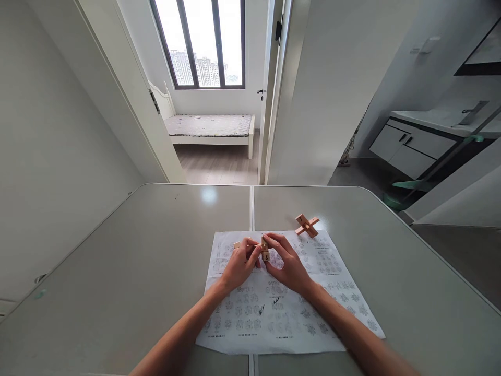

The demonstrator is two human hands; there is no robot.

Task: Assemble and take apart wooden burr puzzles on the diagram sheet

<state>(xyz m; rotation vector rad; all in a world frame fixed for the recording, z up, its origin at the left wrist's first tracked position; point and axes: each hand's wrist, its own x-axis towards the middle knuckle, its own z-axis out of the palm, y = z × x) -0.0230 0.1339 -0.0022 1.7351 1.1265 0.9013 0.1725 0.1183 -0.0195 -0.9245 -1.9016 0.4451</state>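
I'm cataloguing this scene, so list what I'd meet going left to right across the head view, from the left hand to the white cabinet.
Left hand → held wooden pieces → right hand → crossed wooden pieces → white cabinet

The blocks (307, 226) look smooth wood, the sheet (284, 308) paper.

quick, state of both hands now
Left hand: closed beside the block; what it grips can't be told.
Right hand: holding the block.
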